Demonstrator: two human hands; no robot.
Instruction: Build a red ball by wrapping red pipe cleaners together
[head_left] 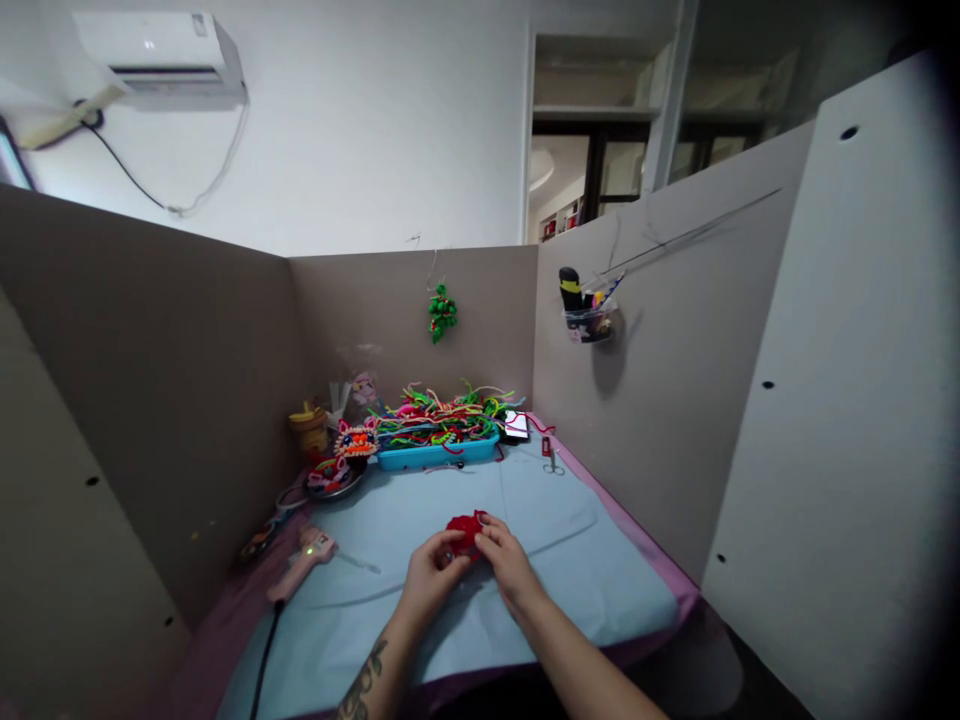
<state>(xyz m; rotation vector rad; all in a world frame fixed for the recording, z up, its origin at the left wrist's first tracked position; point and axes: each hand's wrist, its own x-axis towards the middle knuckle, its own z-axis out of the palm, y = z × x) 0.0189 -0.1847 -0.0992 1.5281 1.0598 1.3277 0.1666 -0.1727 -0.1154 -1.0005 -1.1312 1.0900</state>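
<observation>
Between my two hands, over the front middle of the table, is a small red piece [466, 535] that looks like bent pipe cleaners; its exact form is partly hidden by fingers. My left hand [435, 570] pinches its left and lower side. On the other side, the fingers of my right hand [504, 552] grip its right edge. Left of my hands a pink glue gun [304, 565] with a lit green light lies on the cloth, its black cord running to the front edge.
A blue tray [439, 457] heaped with colourful pipe cleaners stands at the back. Small scissors [553, 464] lie at the right. A metal bowl [335, 490] holds finished-looking pieces at the left. Partition panels [652, 400] enclose the light blue cloth [555, 520]; a cup of tools [587, 325] hangs on the right.
</observation>
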